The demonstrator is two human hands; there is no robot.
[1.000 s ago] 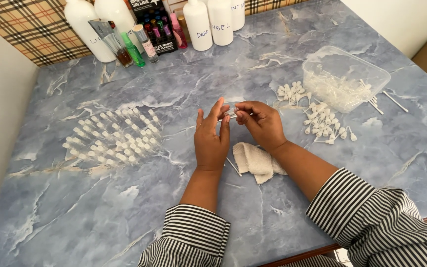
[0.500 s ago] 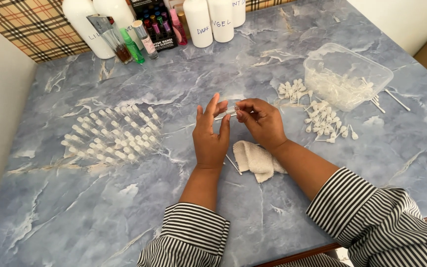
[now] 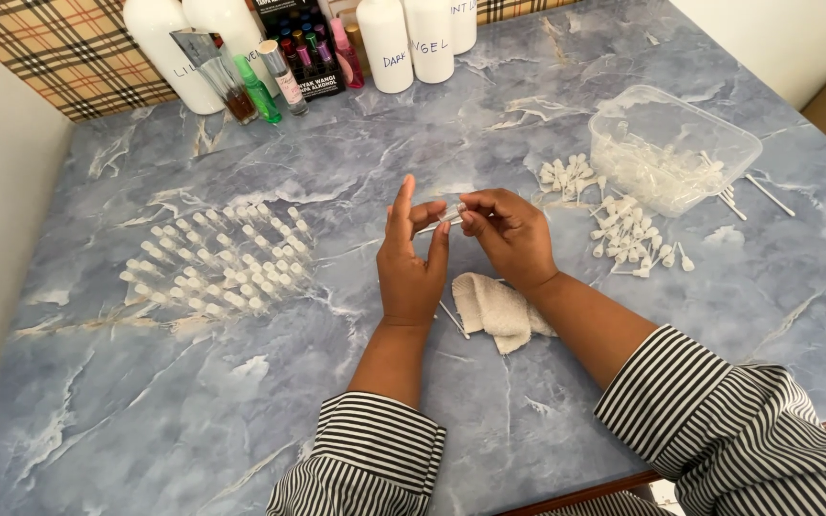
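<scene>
My left hand [image 3: 410, 263] and my right hand [image 3: 509, 234] meet above the middle of the blue marble table [image 3: 336, 401]. Together they pinch a small clear vial [image 3: 444, 219] by its two ends, left fingertips on one end and right fingertips on the white-capped end. Just below the hands a folded beige cloth [image 3: 494, 310] lies on the table, with a thin stick [image 3: 453, 319] beside it. Both sleeves are black-and-white striped.
Rows of capped clear vials [image 3: 212, 258] lie to the left. White spray tops [image 3: 623, 225] are scattered to the right beside a clear plastic tub [image 3: 671, 143] of thin tubes. White bottles [image 3: 403, 38] and small coloured bottles [image 3: 270, 81] stand along the back edge.
Both hands stay in the same place with the vial between them; only the fingers shift slightly.
</scene>
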